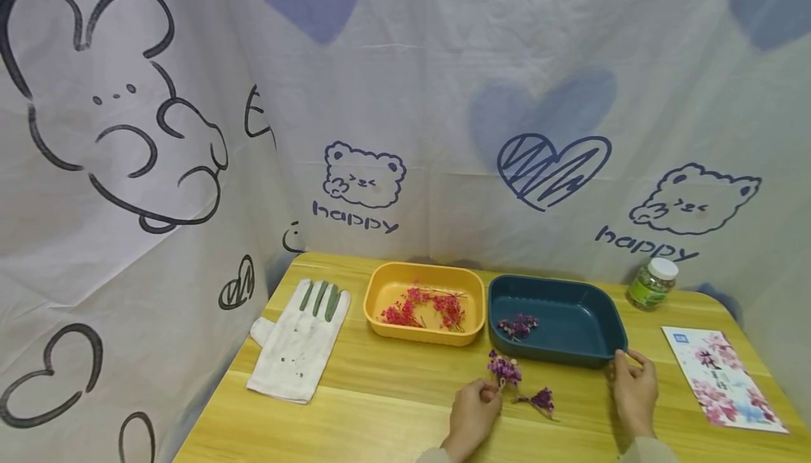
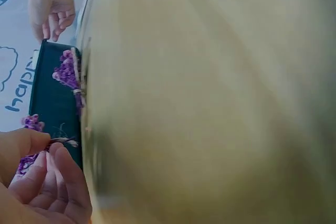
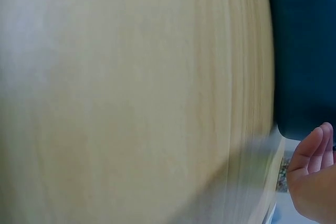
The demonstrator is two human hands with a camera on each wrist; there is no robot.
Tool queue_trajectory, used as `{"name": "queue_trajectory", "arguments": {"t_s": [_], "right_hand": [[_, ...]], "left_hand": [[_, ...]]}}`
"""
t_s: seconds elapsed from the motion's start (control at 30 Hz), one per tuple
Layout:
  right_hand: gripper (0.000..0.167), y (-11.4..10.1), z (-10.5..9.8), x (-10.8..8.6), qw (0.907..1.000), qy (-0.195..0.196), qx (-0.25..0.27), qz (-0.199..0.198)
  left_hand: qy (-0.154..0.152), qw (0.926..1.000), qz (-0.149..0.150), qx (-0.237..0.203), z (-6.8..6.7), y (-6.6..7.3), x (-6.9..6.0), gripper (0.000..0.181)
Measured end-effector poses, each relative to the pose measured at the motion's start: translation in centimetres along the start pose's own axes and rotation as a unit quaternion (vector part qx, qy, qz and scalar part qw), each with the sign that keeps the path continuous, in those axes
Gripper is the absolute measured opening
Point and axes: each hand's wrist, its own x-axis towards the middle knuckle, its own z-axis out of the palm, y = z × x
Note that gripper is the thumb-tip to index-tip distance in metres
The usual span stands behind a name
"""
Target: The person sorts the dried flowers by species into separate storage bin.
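Note:
My left hand (image 1: 474,415) pinches the stem of a small bunch of purple dried flowers (image 1: 505,369) between thumb and forefinger, just in front of the dark blue tray (image 1: 557,357). The left wrist view also shows the left hand (image 2: 50,182) with the stem between its fingertips. Another purple bunch (image 1: 542,400) lies on the table to the right of that hand. Inside the blue tray, at its left end, sits a further purple bunch (image 1: 518,326). My right hand (image 1: 636,391) grips the tray's front right corner with its fingertips.
A yellow tray (image 1: 424,338) with pink-red dried flowers (image 1: 448,309) stands left of the blue one. Farther left lies a white work glove (image 1: 298,350). At the right are a white-lidded jar (image 1: 651,284) and a flower-printed card (image 1: 725,378). A printed curtain (image 1: 437,111) hangs behind.

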Motion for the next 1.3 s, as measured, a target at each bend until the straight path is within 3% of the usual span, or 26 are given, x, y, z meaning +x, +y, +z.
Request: {"name": "queue_trajectory", "arguments": {"t_s": [0.17,0.4,0.63,0.83,1.07,1.3], "right_hand": [[0.051,0.0,-0.1,0.0,1.0,-0.001,0.001,-0.004],[0.052,-0.2,-0.2,0.0,0.9999,-0.002,-0.01,-0.008],[0.05,0.0,-0.1,-0.1,0.9999,0.001,0.003,-0.016],[0.048,0.2,0.0,-0.1,0.9999,0.007,0.0,-0.013],[0.048,0.2,0.1,0.0,0.9998,0.008,0.01,-0.013],[0.046,0.4,0.2,0.1,0.9998,0.011,0.012,-0.007]], "left_hand": [[0.003,0.9993,0.029,-0.023,-0.3,1.2,1.4,0.009],[-0.001,0.9987,0.031,-0.041,-0.9,3.2,4.0,0.01],[0.007,0.9975,0.047,-0.052,-1.0,4.3,7.1,0.012],[0.023,0.9967,0.039,-0.066,-0.9,5.2,9.5,0.013],[0.053,0.9963,0.06,-0.034,-0.5,5.4,10.6,0.011],[0.038,0.9982,0.046,0.003,-0.2,5.2,10.7,0.014]]}}
